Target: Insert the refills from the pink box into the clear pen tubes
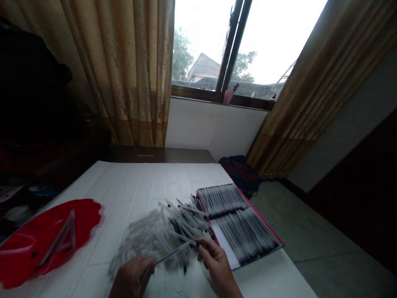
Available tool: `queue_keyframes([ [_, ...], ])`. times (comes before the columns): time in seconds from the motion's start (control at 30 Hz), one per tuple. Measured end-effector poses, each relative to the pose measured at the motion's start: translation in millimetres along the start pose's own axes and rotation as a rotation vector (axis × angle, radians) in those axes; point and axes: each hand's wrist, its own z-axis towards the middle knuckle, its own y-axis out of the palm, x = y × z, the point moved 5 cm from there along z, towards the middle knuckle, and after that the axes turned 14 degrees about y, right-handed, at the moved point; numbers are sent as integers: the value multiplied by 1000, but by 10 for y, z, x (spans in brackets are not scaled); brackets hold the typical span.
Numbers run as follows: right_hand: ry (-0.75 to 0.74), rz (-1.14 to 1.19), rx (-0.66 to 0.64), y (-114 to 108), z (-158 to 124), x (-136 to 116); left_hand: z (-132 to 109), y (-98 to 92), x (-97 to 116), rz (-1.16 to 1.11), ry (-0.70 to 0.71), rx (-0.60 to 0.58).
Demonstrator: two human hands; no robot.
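Observation:
My left hand (133,275) is closed on one end of a slim clear pen tube (172,254), which slants up to the right. At its other end, my right hand (214,260) pinches with thumb and forefinger near a dark tip. A second clear pen barrel also meets these fingertips; whether it is held or lies behind, I cannot tell. Beneath and beyond both hands spreads a loose pile of clear pen barrels (142,231), some with black ends. To the right, a shallow red-edged box (223,244) holds two rows of pens with black tips (245,231).
A red scalloped tray (83,211) with several pens sits at the left of the white table (124,182). Past the table's right edge are dark cloth (242,169) and tiled floor (325,231). A pink cup (228,97) stands on the windowsill.

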Motion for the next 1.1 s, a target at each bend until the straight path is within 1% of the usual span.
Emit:
queue_keyframes([
  [0.07,1,-12,66,-93,15,-55,-3,-2,-10,-31,-27,-8],
  [0.1,-11,-57,84,-124,11,-86,-3,-6,-9,-37,-30,-9],
  [0.17,-94,-248,83,-132,-34,-151,-3,-14,-7,-40,-30,-8],
  [0.23,-231,-541,63,-70,-119,-174,-6,-27,-9,-35,-33,7],
  [0.3,-345,-837,63,14,-200,-119,-13,-31,-17,-37,-38,12],
  [0.33,-380,-950,81,44,-226,-73,-16,-27,-21,-44,-38,9],
  [0.4,-415,-1087,127,77,-247,14,-24,-17,-29,-59,-40,0],
  [0.47,-423,-1130,155,81,-243,62,-33,-16,-37,-58,-42,9],
  [0.57,-406,-1126,129,68,-227,42,-47,-22,-45,-39,-39,28],
  [0.67,-393,-1052,87,62,-223,-65,-59,-12,-49,-53,-45,20],
  [0.77,-352,-825,84,68,-205,-182,-64,6,-46,-80,-54,5],
  [0.83,-275,-644,84,87,-167,-209,-59,13,-38,-93,-51,-5],
  [0.97,-77,-359,25,184,-78,-155,-36,6,-22,-100,-40,-18],
  [1.1,-10,-188,-9,238,-38,-142,-26,-2,-15,-88,-27,-19],
])
